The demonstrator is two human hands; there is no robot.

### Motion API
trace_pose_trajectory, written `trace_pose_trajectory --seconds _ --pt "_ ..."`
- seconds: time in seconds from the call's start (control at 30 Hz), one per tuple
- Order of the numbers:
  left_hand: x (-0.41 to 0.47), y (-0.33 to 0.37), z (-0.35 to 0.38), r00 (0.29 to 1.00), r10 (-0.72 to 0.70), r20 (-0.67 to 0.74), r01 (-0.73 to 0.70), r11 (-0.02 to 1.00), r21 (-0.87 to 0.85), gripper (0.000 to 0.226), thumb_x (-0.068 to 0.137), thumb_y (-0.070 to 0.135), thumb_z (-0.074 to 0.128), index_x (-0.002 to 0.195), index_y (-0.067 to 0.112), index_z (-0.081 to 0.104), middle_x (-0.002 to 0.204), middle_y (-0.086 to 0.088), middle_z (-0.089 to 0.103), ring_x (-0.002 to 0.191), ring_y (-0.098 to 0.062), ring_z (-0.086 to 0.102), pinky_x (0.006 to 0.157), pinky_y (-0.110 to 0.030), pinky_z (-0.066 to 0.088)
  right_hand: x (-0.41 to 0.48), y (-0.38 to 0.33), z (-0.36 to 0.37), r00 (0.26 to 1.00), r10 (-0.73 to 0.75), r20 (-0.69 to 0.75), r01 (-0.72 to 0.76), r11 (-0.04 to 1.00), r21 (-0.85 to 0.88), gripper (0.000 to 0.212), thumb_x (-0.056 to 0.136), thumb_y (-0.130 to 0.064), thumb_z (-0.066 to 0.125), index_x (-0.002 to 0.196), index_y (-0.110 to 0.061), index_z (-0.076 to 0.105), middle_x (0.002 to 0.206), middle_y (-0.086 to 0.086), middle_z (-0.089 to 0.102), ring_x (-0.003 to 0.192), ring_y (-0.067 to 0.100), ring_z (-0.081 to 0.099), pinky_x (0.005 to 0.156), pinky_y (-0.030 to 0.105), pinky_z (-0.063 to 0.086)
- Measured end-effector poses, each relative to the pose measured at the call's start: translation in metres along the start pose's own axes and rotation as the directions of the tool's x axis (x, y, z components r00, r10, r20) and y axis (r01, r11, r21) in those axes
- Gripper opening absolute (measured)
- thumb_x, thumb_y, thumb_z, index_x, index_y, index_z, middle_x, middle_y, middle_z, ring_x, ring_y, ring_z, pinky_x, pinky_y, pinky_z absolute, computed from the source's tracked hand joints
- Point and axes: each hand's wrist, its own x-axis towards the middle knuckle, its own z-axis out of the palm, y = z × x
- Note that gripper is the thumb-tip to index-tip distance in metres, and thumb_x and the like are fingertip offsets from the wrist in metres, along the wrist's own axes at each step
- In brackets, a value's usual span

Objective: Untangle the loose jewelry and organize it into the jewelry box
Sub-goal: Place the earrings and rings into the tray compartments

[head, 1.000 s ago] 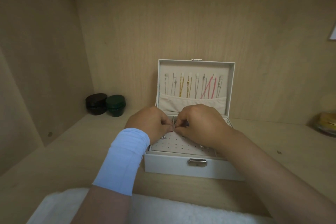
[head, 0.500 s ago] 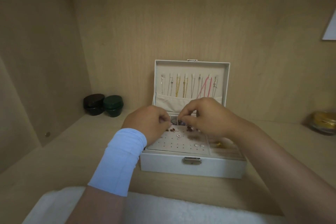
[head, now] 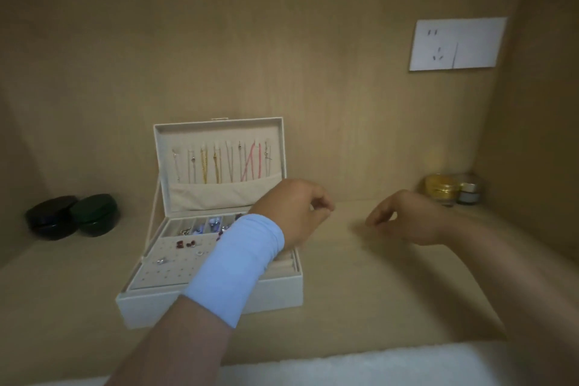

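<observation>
A white jewelry box stands open on the wooden shelf at the left. Several chains, gold, silver and pink, hang in its raised lid. Small red earrings and silver studs sit on the perforated tray, with more pieces in the back compartments. My left hand, a pale blue band on its wrist, hovers past the box's right back corner with fingers curled. My right hand hangs over the bare shelf further right, fingers loosely curled. Both hands are blurred and no jewelry shows in either.
A black case and a dark green case sit at the back left. A gold-lidded jar and a small silver jar stand in the back right corner. A white wall socket is above them. White fabric lies along the near edge.
Both hands left the box's tray and swung to the right, over the shelf. The view turned right, so the box now sits at the left.
</observation>
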Motion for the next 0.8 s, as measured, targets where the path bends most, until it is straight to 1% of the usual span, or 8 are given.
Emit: trace_pose_trajectory --seconds 0.07,0.17,0.23,0.3,0.37,0.57,0.7,0.8 --pt "0.02 0.011 0.021 0.994 -0.025 0.107 0.019 0.998 0.052 0.018 0.089 0.022 0.065 0.104 0.024 0.074 0.106 0.007 0.071 0.088 -0.008 0.058 0.083 -0.014 0.039 -0.002 0.016 0.01 0.999 -0.001 0.035 0.0 0.999 0.038 0.016 0.086 -0.018 0.075 0.095 -0.03 0.078 0.092 -0.016 0.074 0.089 0.001 0.069 0.076 0.007 0.046" --pt "0.042 0.02 0.051 0.966 -0.113 0.231 0.082 0.987 0.14 0.025 0.087 0.023 0.067 0.111 0.025 0.072 0.116 0.004 0.069 0.106 -0.015 0.063 0.094 -0.021 0.044 -0.001 0.025 0.021 0.999 -0.004 0.051 0.0 0.996 0.091 0.024 0.082 -0.021 0.08 0.106 -0.023 0.078 0.093 -0.014 0.073 0.083 -0.002 0.064 0.072 0.002 0.042" --pt "0.05 0.02 0.068 0.951 -0.164 0.262 0.117 0.976 0.186 0.029 0.085 0.022 0.068 0.113 0.025 0.072 0.119 0.003 0.068 0.11 -0.016 0.063 0.098 -0.024 0.046 0.003 0.025 0.026 0.998 0.007 0.056 -0.014 0.993 0.12 0.027 0.08 -0.028 0.082 0.106 -0.025 0.078 0.092 -0.016 0.072 0.085 -0.003 0.064 0.077 0.01 0.044" --pt "0.054 0.019 0.081 0.941 -0.202 0.271 0.154 0.97 0.19 0.029 0.081 0.022 0.069 0.11 0.026 0.073 0.117 0.003 0.07 0.107 -0.016 0.065 0.098 -0.026 0.048 0.005 0.025 0.031 0.999 0.025 0.044 -0.03 0.991 0.133 0.028 0.076 -0.034 0.084 0.102 -0.027 0.079 0.093 -0.016 0.075 0.087 -0.002 0.066 0.085 0.02 0.051" --pt "0.054 0.018 0.09 0.932 -0.238 0.271 0.191 0.963 0.188 0.027 0.079 0.024 0.072 0.106 0.027 0.075 0.113 0.003 0.071 0.103 -0.016 0.066 0.096 -0.027 0.049 0.008 0.026 0.035 1.0 0.025 0.013 -0.026 0.989 0.146 0.024 0.073 -0.035 0.085 0.096 -0.027 0.08 0.089 -0.016 0.076 0.086 -0.001 0.068 0.088 0.026 0.054" --pt "0.052 0.015 0.098 0.941 -0.247 0.23 0.221 0.966 0.135 0.015 0.08 0.023 0.07 0.093 0.026 0.078 0.098 0.003 0.074 0.094 -0.016 0.067 0.09 -0.027 0.052 0.011 0.026 0.043 0.999 -0.009 -0.04 0.018 0.976 0.217 0.005 0.075 -0.028 0.083 0.077 -0.031 0.08 0.075 -0.016 0.075 0.08 0.001 0.068 0.083 0.029 0.057" --pt "0.05 0.015 0.101 0.95 -0.248 0.188 0.23 0.966 0.115 0.012 0.078 0.026 0.074 0.089 0.026 0.077 0.095 0.002 0.074 0.091 -0.016 0.067 0.087 -0.028 0.053 0.011 0.025 0.046 0.999 -0.019 -0.05 0.03 0.975 0.221 0.007 0.078 -0.023 0.079 0.077 -0.03 0.08 0.074 -0.017 0.074 0.079 -0.001 0.068 0.082 0.027 0.056" --pt "0.049 0.015 0.104 0.957 -0.246 0.155 0.234 0.968 0.092 0.009 0.079 0.025 0.073 0.085 0.024 0.078 0.091 0.003 0.074 0.087 -0.014 0.067 0.085 -0.028 0.054 0.01 0.028 0.045 0.999 -0.008 -0.052 0.02 0.969 0.247 0.013 0.08 -0.024 0.077 0.07 -0.032 0.077 0.071 -0.017 0.073 0.075 -0.003 0.066 0.079 0.024 0.055"
